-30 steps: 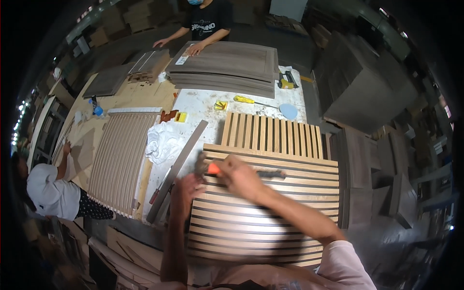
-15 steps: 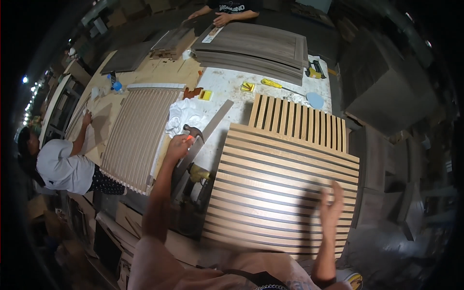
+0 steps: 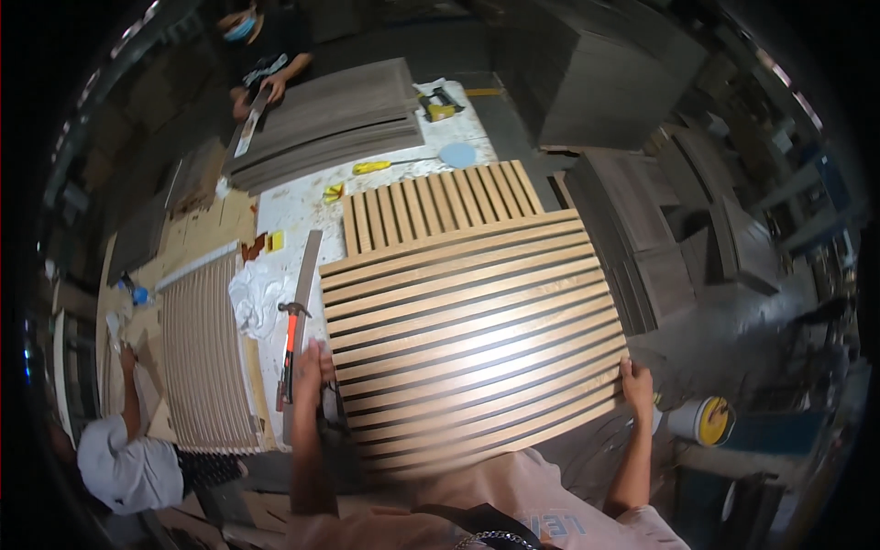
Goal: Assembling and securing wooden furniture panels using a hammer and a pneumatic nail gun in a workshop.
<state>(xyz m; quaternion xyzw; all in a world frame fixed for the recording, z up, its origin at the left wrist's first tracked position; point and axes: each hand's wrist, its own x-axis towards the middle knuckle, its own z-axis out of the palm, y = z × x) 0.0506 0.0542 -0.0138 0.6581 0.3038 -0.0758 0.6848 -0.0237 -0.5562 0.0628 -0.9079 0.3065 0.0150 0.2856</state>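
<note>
A large panel of pale wooden slats with dark gaps [image 3: 477, 339] lies in front of the wearer, its slats running roughly left to right; a bright glare sits on its middle. All places here are told from this panel. At its right edge is the wearer's right hand [image 3: 636, 380], the grip closed on the edge with the thumb uppermost. At its left edge is the left hand [image 3: 315, 368], slightly blurred, fingers partly curled; whether that grip has hold of the edge I cannot tell.

Just left of the panel a hammer [image 3: 291, 346] with an orange and black handle lies lengthwise near a long grey strip [image 3: 312, 261], its head pointing away from the wearer. Further left are a crumpled white cloth [image 3: 255, 298] and a grey-brown grooved panel [image 3: 211, 353]. Directly beyond the large panel is a smaller slatted panel [image 3: 445, 209], its slats running crosswise to the first. Past that, on the white-topped table [image 3: 293, 203], are a yellow-handled screwdriver [image 3: 371, 168], a pale blue disc [image 3: 457, 155] and a stack of brown-grey boards [image 3: 339, 110].

A masked co-worker [image 3: 275, 50] stands at the far left, both hands on a narrow piece. Another person in a white shirt [image 3: 128, 466] is at the near left. A white and yellow bucket [image 3: 701, 420] stands to the right.
</note>
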